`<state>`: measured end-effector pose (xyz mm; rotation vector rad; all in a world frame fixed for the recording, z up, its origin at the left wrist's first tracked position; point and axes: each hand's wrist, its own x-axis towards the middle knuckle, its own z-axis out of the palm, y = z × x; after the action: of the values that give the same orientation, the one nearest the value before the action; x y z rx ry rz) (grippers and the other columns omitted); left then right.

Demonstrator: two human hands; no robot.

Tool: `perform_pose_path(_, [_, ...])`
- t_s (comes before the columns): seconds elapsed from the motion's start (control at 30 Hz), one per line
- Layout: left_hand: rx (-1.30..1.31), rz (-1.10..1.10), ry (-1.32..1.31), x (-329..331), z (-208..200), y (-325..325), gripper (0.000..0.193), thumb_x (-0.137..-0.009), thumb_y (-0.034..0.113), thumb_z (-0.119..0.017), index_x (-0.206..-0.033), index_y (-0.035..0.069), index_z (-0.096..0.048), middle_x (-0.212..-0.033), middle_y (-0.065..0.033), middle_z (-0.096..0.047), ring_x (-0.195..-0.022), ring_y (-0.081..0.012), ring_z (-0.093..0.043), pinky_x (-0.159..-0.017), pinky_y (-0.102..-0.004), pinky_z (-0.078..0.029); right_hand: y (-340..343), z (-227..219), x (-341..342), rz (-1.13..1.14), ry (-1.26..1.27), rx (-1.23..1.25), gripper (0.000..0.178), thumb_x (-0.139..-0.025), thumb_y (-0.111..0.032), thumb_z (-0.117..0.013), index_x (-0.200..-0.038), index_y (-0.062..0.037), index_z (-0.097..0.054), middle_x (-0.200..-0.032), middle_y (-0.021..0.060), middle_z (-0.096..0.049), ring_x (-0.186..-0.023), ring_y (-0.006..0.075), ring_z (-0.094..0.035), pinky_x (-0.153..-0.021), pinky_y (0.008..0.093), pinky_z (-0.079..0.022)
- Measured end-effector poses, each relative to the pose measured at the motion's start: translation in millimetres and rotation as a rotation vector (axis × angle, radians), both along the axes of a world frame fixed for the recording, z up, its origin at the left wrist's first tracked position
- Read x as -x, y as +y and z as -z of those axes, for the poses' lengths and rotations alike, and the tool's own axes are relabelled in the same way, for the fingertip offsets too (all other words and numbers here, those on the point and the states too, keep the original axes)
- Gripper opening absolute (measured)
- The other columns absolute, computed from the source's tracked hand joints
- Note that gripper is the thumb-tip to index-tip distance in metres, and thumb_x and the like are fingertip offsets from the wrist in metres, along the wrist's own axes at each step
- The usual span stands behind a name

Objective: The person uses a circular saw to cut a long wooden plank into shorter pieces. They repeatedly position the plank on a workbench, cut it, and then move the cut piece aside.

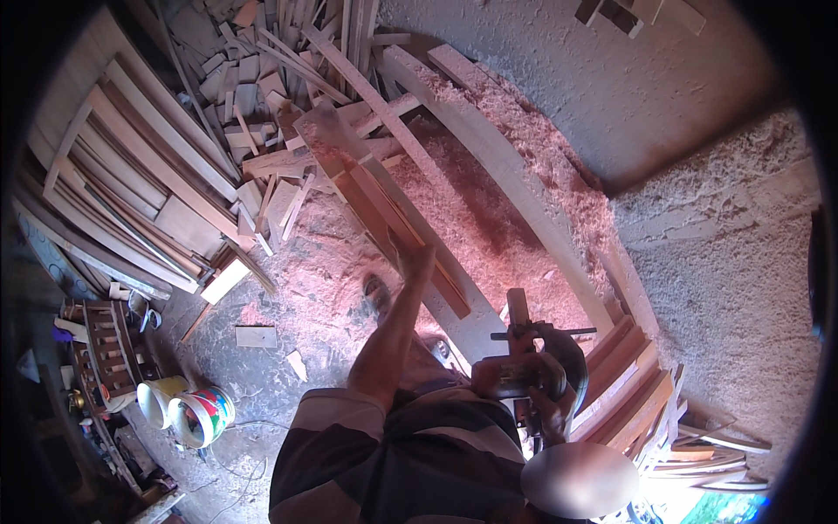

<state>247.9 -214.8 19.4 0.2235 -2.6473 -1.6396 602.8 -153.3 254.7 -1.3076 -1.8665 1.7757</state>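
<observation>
A reddish-brown wooden board lies lengthwise on a long, pale plank that slants away to the upper left. My left hand, arm stretched forward, is closed around the board near its middle; part of the fingers is hidden. Close to my body on the right, my right hand grips a dark electric hand planer. The planer sits beside the near end of the plank, apart from the board. Its underside is hidden.
Pink-lit shavings cover the floor around the planks. Offcuts pile up at the far left, beside stacked long boards. Cut boards stand at the right. Two buckets and a wooden rack stand at the lower left.
</observation>
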Motion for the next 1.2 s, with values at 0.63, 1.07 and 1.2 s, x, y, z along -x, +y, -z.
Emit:
perform_pose_path(0.63, [-0.016,0.035,-0.049,103.6,-2.5,4.8,0.079,-0.091,0.019,-0.062,-0.15,-0.009,-0.017,-0.143,-0.037,-0.04,-0.13,-0.0516,-0.048,-0.113,-0.0519,-0.041,5.9,-5.5,33.8,-0.102,-0.045,-0.092,0.054,-0.075,-0.009,-0.069,-0.127,0.0031,-0.065,-0.098,0.0068,-0.07,-0.084,0.0129,-0.063,-0.076,0.0303,-0.052])
perform_pose_path(1.07, [-0.04,0.196,0.212,110.7,-21.0,-55.3,0.066,-0.092,0.013,-0.056,-0.151,-0.007,-0.035,-0.16,-0.0342,-0.027,-0.149,-0.0466,-0.029,-0.122,-0.05,-0.027,-2.9,-26.9,74.1,-0.545,0.047,-0.311,0.051,-0.078,-0.014,-0.082,-0.124,0.0006,-0.067,-0.101,0.0161,-0.075,-0.091,0.0272,-0.074,-0.08,0.0381,-0.057])
perform_pose_path(1.2, [0.384,0.651,0.457,99.5,-67.9,-97.3,0.068,-0.084,0.005,-0.058,-0.151,0.006,-0.045,-0.162,-0.0256,-0.029,-0.152,-0.0415,-0.026,-0.122,-0.0543,-0.026,-8.3,-12.6,88.5,-0.651,0.065,-0.307,0.05,-0.079,-0.015,-0.082,-0.124,0.0003,-0.067,-0.099,0.0166,-0.074,-0.091,0.0259,-0.074,-0.079,0.0382,-0.057])
